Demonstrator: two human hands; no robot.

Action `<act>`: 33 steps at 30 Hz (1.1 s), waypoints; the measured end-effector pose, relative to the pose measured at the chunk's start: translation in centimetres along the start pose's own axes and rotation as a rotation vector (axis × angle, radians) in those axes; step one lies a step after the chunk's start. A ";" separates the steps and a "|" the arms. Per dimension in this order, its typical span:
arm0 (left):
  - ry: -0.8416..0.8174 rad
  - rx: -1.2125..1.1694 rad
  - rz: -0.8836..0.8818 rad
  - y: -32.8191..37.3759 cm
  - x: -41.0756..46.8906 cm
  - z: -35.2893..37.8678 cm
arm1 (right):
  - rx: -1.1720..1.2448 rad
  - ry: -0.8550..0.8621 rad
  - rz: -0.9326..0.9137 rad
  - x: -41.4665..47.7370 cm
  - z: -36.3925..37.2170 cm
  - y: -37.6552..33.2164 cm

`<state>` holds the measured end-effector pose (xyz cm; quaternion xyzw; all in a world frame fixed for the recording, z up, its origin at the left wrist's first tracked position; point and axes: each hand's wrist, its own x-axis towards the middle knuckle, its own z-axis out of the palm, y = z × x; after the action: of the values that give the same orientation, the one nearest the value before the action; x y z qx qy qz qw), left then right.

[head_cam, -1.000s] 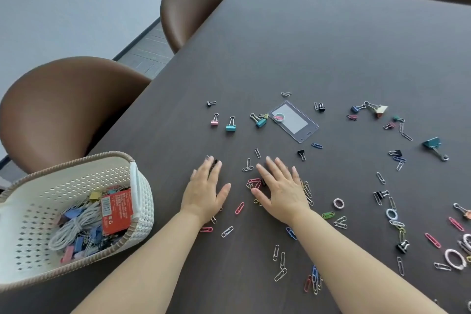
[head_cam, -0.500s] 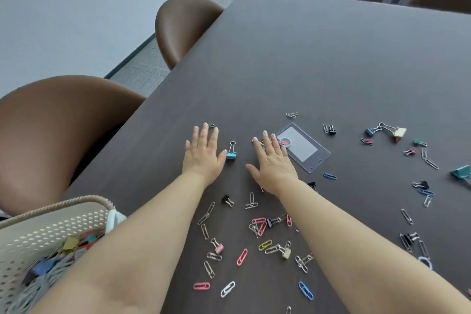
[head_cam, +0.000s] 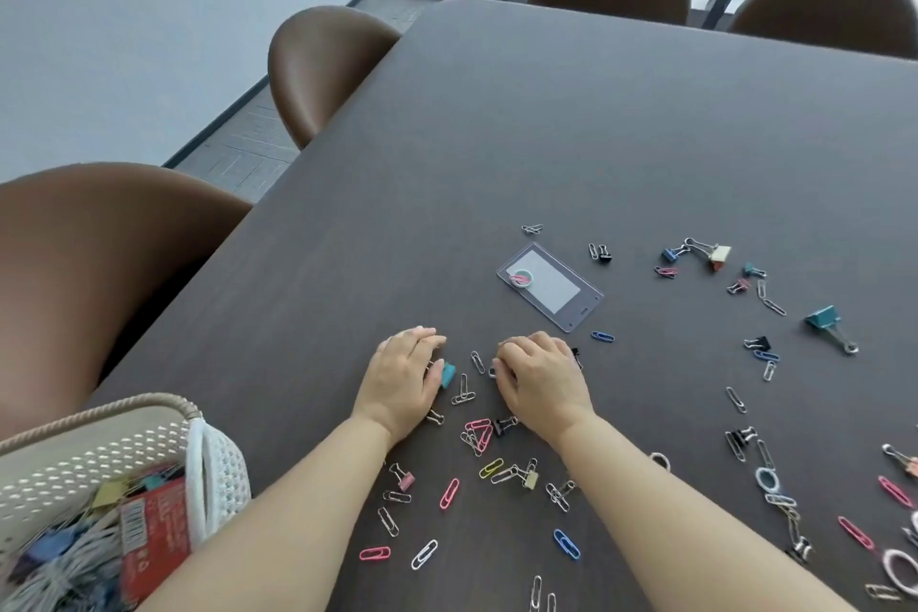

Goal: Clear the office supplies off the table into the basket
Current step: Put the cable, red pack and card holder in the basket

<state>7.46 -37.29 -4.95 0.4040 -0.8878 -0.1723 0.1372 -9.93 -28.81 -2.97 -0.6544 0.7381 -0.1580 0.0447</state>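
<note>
On dark wood-grain worktop point(head_cam: 546, 139), I note left grip point(head_cam: 405, 380) curled round small teal binder clip point(head_cam: 447, 374); right grip point(head_cam: 540, 380) curled, contents hidden, cannot tell.

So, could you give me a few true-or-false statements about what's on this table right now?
1. The left hand and right hand are both on the table with fingers curled. True.
2. The basket is empty. False: it holds a red packet and other supplies.
3. A small ring lies on the clear card holder. True.
4. No clips are left on the table. False: many lie scattered, such as a pink paper clip.
</note>
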 end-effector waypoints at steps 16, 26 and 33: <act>-0.364 0.241 0.080 1.7 12.3 -0.6 | -0.071 -0.405 0.052 5.1 -0.6 4.2; -0.468 0.275 0.120 5.9 19.6 0.6 | 0.053 -0.039 0.155 -0.2 -2.5 7.4; -0.557 0.272 0.250 5.7 21.4 2.8 | -0.015 -0.236 0.338 6.5 -2.2 12.4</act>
<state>-11.04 -49.60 -2.83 0.2441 -0.9487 -0.1380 -0.1460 -23.30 -33.66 -3.58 -0.5354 0.8283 -0.0651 0.1520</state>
